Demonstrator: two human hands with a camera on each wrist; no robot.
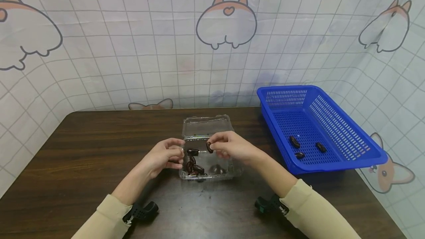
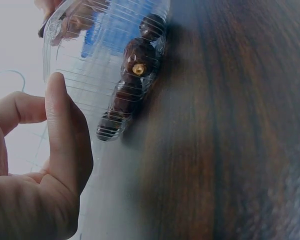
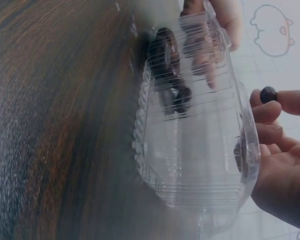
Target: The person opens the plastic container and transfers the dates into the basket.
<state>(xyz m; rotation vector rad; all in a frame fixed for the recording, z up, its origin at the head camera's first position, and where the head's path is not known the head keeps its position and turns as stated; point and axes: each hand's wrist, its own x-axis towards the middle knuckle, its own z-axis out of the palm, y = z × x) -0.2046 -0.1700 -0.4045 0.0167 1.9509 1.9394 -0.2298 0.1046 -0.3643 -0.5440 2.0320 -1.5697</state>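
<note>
In basket, three dates, right hand pinching one date, left hand relaxed beside box

Widest room I see: the tabletop left of the left hand. That hand blocks the left side of the clear box; the right hand occupies the air over its right part. Raised lid bars the box's far side; from above, I have a gap between the hands. Strip of tabletop between box and blue basket; basket wall obstructs low passage, top open. Backdrop closes off the far edge.
</note>
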